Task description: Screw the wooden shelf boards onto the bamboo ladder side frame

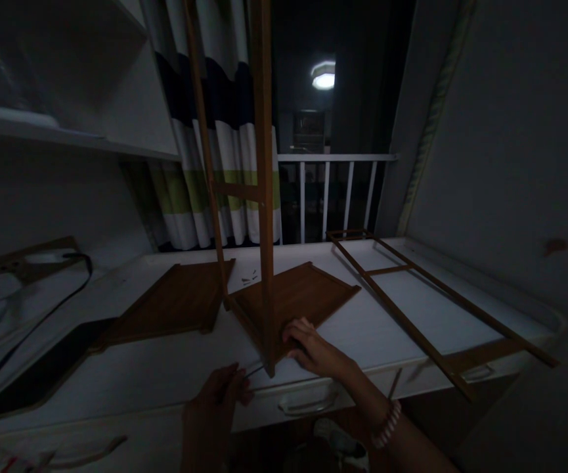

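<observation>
A brown wooden ladder-like frame (262, 197) stands upright on a brown shelf board (303, 295) on the white tabletop (392, 328). My right hand (313, 348) rests on the board's near corner beside the frame's foot, fingers curled and pressing down. My left hand (222, 394) is closed in a pinch on a thin dark tool (254, 372), whose tip points at the base of the frame's post. A beaded bracelet (387, 424) is on my right wrist.
A second brown board (175, 305) lies to the left, another ladder frame (412, 295) lies flat on the right. Small screws (250, 279) sit behind the boards. A dark panel (42, 374), cable, curtain and white railing surround the table. The room is dim.
</observation>
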A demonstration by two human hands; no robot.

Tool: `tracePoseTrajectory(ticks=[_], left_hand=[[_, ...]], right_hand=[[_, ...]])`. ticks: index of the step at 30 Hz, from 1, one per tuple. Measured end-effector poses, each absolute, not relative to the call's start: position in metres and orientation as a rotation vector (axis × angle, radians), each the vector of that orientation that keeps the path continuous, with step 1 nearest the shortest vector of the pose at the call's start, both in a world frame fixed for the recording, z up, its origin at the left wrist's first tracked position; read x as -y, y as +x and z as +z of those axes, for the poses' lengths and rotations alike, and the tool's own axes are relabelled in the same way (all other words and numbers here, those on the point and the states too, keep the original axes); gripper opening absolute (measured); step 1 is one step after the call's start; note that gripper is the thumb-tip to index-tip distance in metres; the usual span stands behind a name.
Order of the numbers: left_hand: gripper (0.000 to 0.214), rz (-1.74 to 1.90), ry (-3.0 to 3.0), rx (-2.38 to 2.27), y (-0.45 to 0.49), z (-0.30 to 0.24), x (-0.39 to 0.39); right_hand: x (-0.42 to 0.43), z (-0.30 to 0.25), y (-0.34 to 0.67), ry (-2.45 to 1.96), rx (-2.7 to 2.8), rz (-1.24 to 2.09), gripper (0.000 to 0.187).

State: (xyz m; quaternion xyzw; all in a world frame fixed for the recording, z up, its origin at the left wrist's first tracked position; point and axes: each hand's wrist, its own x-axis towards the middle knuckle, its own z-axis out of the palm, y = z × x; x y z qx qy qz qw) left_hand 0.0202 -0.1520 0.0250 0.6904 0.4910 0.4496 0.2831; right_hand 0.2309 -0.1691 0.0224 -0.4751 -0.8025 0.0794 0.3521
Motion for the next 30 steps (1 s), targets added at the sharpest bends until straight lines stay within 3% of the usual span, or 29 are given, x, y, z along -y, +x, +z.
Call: tracePoseTrajectory(ticks=[21, 30], left_hand=[[0.024, 1.236, 2.224, -1.246, 0.0, -0.019, 0.138], [0.02, 1.267, 2.165, -1.143, 0.006, -0.013, 0.144]], right_hand=[[0.168, 0.019, 0.232, -1.231, 2.09, 0.218, 0.017], [0.167, 0.019, 0.232, -1.23, 2.079, 0.224, 0.017]])
